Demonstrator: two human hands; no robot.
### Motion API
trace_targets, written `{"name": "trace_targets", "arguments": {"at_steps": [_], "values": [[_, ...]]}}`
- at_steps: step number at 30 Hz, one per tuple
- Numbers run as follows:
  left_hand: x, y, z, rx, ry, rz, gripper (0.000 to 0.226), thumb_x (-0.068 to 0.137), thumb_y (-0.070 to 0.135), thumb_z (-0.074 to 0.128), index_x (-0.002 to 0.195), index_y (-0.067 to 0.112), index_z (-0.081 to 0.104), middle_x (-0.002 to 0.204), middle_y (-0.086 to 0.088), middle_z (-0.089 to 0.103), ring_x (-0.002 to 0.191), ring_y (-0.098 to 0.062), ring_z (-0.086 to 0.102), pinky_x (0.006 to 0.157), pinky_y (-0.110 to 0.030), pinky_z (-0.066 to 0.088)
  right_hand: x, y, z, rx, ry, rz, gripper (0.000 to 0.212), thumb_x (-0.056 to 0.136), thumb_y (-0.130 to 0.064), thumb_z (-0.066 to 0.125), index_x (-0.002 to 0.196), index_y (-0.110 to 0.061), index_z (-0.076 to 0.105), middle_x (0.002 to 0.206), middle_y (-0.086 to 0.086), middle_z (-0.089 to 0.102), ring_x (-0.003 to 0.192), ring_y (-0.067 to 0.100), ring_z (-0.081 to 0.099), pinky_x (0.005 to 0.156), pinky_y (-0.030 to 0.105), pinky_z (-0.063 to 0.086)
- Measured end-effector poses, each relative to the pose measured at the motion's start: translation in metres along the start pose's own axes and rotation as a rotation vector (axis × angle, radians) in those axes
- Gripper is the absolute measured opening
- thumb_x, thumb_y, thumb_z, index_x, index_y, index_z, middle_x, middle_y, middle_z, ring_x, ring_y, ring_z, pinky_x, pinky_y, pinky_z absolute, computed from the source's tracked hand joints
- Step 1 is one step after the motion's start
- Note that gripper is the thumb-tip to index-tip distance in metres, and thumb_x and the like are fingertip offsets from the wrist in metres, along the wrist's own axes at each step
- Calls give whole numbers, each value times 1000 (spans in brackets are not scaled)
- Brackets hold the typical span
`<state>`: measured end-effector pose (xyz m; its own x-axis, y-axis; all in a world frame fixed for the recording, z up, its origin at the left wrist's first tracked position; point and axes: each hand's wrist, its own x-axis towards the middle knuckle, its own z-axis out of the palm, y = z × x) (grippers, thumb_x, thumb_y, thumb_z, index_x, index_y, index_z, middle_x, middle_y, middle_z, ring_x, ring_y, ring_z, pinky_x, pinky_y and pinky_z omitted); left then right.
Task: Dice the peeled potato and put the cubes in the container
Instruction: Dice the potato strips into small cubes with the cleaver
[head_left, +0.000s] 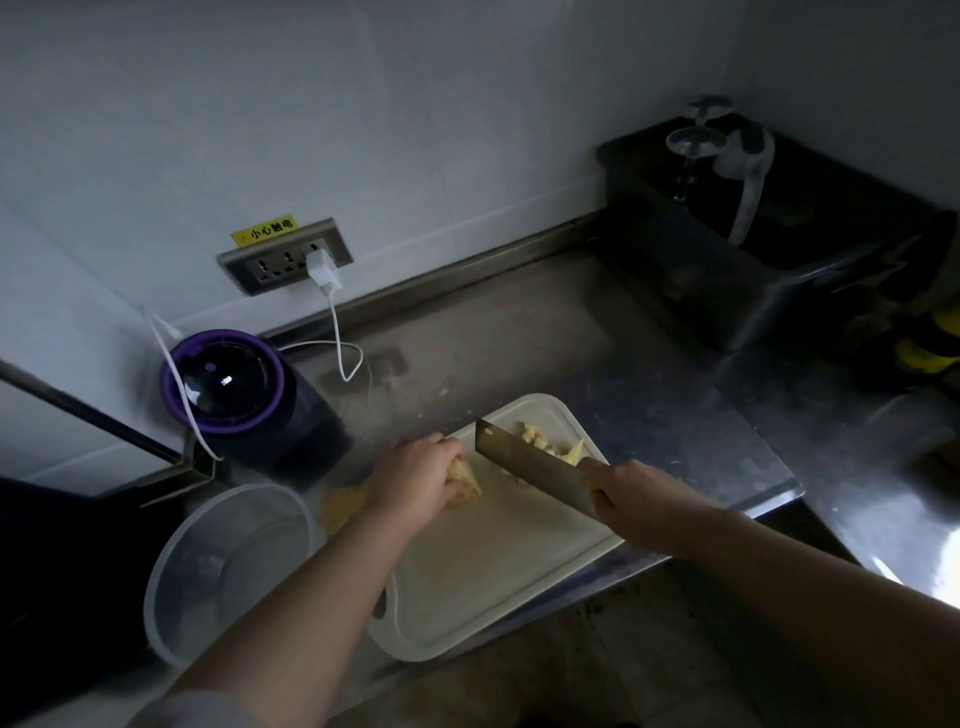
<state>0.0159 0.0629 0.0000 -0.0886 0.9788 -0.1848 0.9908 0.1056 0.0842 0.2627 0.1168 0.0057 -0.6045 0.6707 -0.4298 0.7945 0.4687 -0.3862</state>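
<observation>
Head view:
- The left hand is curling its fingers round a pale yellow piece of peeled potato and holding it down on a white cutting board.
- The right hand is wrapping its fingers tightly round the handle of a broad cleaver. The blade is slanting from this hand toward the left hand, with its far corner just beside the held potato. It is hard to tell whether the edge is touching the board.
- A small heap of cut potato cubes is lying on the board just beyond the blade, ahead of the right hand.
- A clear round container is sitting to the left of the left forearm, close beside the board. Its inside is too dim to make out.
- Yellowish scraps are lying under the left wrist, between the container and the board. They are too blurred to identify.
- Ahead of the left hand, a dark appliance with a purple ring is standing on the steel counter. Behind it, a white plug is sitting in a wall socket.
- Well ahead and to the right of the right hand, a dark sink is sitting in the corner.
</observation>
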Motion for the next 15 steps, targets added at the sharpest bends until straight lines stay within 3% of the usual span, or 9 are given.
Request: {"name": "trace_targets", "arguments": {"at_steps": [5, 11, 15], "values": [[6, 1, -6, 152, -34, 95, 40, 88, 43, 62, 124, 28, 57, 121, 7, 59, 109, -20, 55, 90, -27, 36, 3, -2, 1, -6, -2, -7, 32, 105, -24, 33, 135, -23, 43, 77, -10, 45, 64, 0, 47, 58, 17, 37], [15, 2, -17, 387, -100, 280, 29, 96, 37, 50, 117, 20, 59, 119, -1, 62, 115, -20, 54, 112, -36, 21, 3, -6, 1, 6, -24, -3, 31, 104, -24, 33, 134, -22, 43, 89, -3, 50, 73, 7, 53, 64, 22, 42], [20, 5, -22, 443, -122, 384, 26, 99, 29, 45, 116, 15, 59, 120, -5, 61, 110, -24, 57, 109, -36, 26, 2, -8, 1, 13, -36, 4, 32, 104, -22, 33, 134, -22, 43, 93, -2, 53, 81, 10, 59, 70, 27, 52]]}}
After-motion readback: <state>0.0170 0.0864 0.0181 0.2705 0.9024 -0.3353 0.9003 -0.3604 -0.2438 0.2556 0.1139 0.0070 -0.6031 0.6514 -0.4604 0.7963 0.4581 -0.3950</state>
